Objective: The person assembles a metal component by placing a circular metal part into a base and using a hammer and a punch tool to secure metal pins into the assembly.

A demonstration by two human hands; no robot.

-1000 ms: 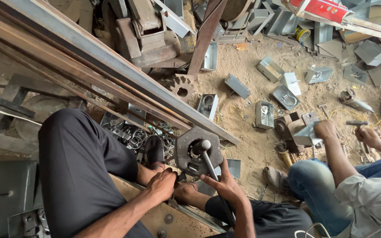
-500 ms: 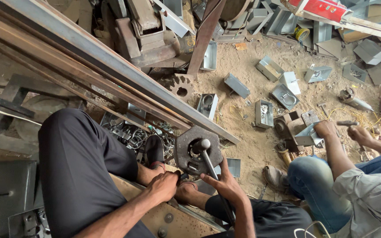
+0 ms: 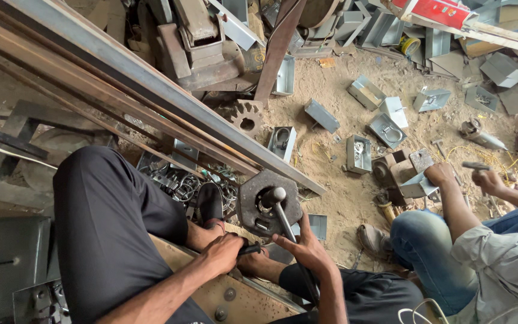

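Both hands work at a dark octagonal metal block [image 3: 269,204] standing on the sandy workshop floor [image 3: 343,186], between the person's feet. Left hand [image 3: 223,252] is closed around a short dark tool [image 3: 248,247]; right hand [image 3: 304,247] grips the grey hammer handle [image 3: 284,219], whose head rests on the block. Open grey sheet-metal boxes [image 3: 358,153] lie scattered about, several holding wire loops. Nearby, a co-worker's hand [image 3: 439,175] holds another box.

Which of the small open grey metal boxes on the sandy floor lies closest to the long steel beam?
The grey metal box just right of the rusty gear wheel, nearly touching the long steel beam; the others lie farther right.
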